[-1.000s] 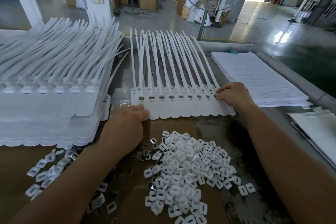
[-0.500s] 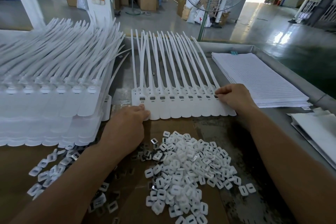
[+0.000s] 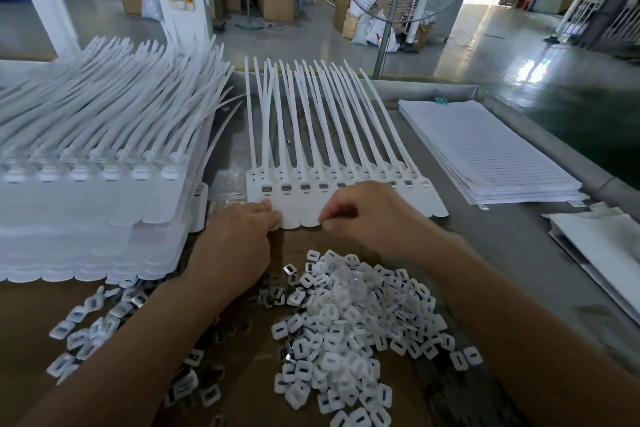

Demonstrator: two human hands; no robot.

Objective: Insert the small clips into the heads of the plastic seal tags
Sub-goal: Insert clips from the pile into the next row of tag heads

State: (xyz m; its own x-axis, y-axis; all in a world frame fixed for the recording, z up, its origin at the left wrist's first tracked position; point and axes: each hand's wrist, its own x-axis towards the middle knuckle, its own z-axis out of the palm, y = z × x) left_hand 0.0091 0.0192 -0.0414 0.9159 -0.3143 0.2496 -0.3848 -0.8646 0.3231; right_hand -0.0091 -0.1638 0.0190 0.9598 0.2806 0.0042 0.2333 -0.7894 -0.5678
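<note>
Left hand (image 3: 242, 239) is pressing, fingers flat, on the nine-o'clock end of the seal-tag strip (image 3: 298, 210). Right hand (image 3: 367, 215) is hovering curled over its middle; whether it is gripping anything, I cannot tell. Clips (image 3: 346, 315) are lying piled at six o'clock. Insertion is seemingly proceeding; next, a clip is needing alignment with a head slot.

Tag stack (image 3: 86, 204) left, paper stack (image 3: 485, 149) right.

Bright daylight from doorway upper right; glare on floor (image 3: 519, 55); edges bowed, corners softly blurred.
</note>
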